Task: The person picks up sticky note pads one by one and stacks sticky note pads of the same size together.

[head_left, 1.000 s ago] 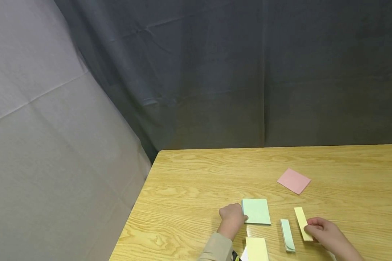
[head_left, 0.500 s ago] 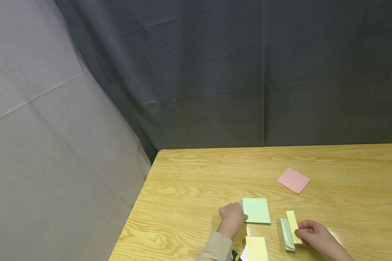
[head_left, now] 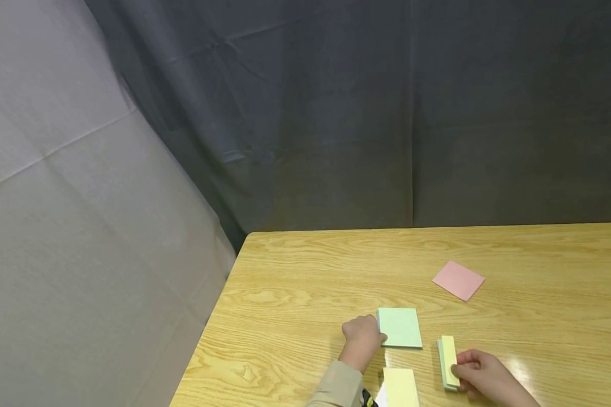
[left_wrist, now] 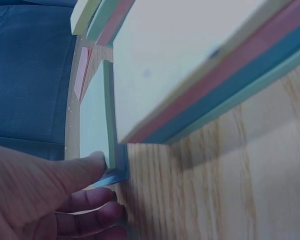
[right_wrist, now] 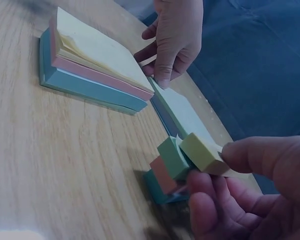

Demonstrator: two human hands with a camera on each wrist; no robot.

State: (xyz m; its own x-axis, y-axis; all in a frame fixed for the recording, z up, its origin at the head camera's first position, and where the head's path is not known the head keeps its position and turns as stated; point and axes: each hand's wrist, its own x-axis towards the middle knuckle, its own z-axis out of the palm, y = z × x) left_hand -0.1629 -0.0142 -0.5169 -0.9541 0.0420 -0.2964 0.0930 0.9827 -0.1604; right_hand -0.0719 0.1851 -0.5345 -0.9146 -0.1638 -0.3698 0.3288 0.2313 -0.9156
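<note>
My right hand (head_left: 485, 376) pinches a narrow yellow sticky-note pad (head_left: 448, 353) between thumb and fingers. It sits over a narrow stack whose top is a green pad (right_wrist: 175, 159), with pink and teal pads beneath. In the right wrist view the yellow pad is tilted and slightly off line from the green one; whether they fully touch I cannot tell. My left hand (head_left: 361, 338) rests its thumb on the near-left corner of a square light-green sticky-note pad (head_left: 399, 328), which lies on a blue one. The left hand's other fingers hang loosely curled beside that stack.
A yellow-topped stack of larger sticky notes (head_left: 401, 388), with pink and blue-green layers, stands near the left forearm. Farther back lies a pink sticky-note pad (head_left: 459, 281), turned at an angle. Dark cloth (head_left: 336, 141) hangs behind the wooden table (head_left: 285, 271).
My right hand has carried the narrow yellow pad leftward, from beside the narrow green stack to over it. The left hand has stayed at the square green pad.
</note>
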